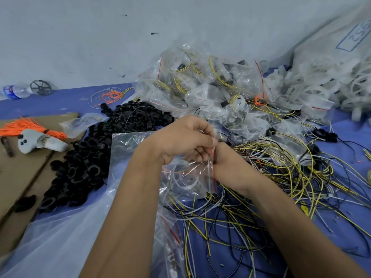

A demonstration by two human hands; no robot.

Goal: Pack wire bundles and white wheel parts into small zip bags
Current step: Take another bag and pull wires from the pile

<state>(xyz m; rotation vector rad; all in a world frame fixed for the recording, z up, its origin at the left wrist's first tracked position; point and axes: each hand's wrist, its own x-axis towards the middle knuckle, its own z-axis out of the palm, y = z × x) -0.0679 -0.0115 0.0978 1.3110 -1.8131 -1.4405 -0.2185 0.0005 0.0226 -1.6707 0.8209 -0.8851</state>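
Both hands meet over the middle of the desk. The left hand (186, 137) is curled, its fingertips pinching the red-striped top edge of a small zip bag (190, 173). The right hand (226, 163) is closed on the same edge from the other side, though its fingers are mostly hidden behind the plastic. Through the bag I can make out a white ring-shaped piece and some pale wire, so this one looks filled and, to my eye, is being pressed shut along the zip.

Beyond the hands, a big heap of filled bags (216, 91) lies against the wall, each showing yellow wire and dark bits inside; a good share of the job seems done. Still, plenty remains: loose wires (281, 167), yellow, black and white, sprawl over the blue desk (60, 101) to the right and toward me, and a mound of white wheel parts (331, 85) spills from a sack at far right.

To the left sit a pile of black rings (90, 157), orange ties (30, 127) on cardboard, and a grey controller (38, 141).
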